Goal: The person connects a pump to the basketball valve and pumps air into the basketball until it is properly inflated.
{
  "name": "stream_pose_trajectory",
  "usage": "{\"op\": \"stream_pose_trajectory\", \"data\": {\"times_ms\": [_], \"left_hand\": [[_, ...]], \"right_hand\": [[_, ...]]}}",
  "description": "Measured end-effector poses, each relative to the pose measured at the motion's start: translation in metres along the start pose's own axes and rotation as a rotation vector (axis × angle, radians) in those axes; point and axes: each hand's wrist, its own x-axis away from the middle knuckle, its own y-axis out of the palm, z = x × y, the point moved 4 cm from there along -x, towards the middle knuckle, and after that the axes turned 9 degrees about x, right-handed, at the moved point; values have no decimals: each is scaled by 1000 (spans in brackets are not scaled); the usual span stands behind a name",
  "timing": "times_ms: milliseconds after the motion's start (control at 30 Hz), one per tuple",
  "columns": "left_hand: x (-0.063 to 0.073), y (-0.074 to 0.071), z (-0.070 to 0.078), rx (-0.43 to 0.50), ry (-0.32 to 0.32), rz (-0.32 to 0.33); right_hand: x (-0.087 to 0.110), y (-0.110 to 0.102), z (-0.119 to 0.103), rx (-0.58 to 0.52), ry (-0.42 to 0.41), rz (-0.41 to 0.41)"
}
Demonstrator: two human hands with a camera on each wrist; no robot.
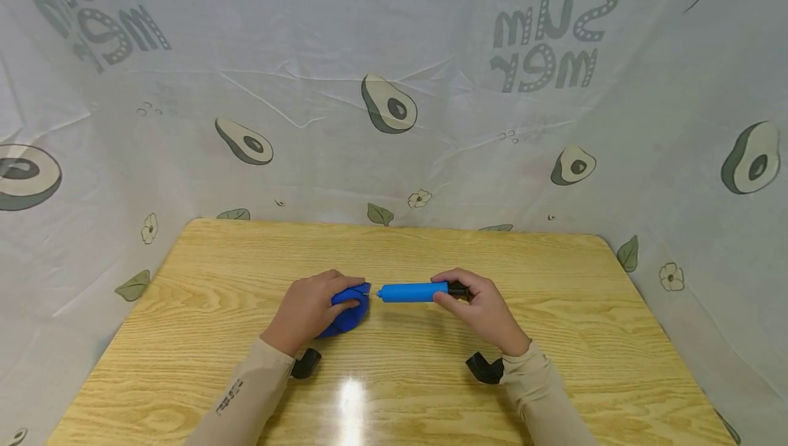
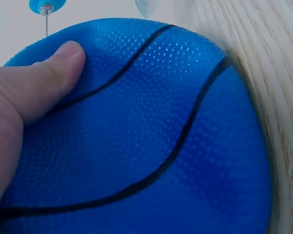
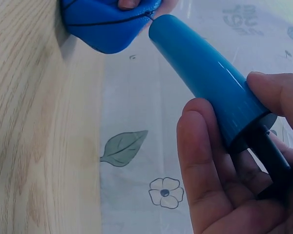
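A blue, pebbled ball with black seam lines looks soft and partly flattened. My left hand grips it near its right end; in the left wrist view the thumb presses on its surface. My right hand holds a blue hand pump level, with fingers and thumb round the end by the black plunger rod. From the pump's other end a thin metal needle runs to the ball's edge. How deep the needle sits in the ball I cannot tell.
Both hands work above a wood-grain table. Behind it hangs a pale curtain printed with avocados and leaves. A black curved piece sits by the left wrist, and a similar black piece by the right.
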Motion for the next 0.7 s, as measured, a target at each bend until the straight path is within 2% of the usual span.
{"op": "stream_pose_trajectory", "data": {"times_ms": [200,467,700], "left_hand": [[-1,-2,1,0,51,50],[0,-3,4,-7,91,57],[-1,-1,5,-35,90,48]], "right_hand": [[0,-1,-3,-18,-6,-19],[0,-2,-12,-6,-18,-27],[0,-2,-12,31,-31,-38]]}}
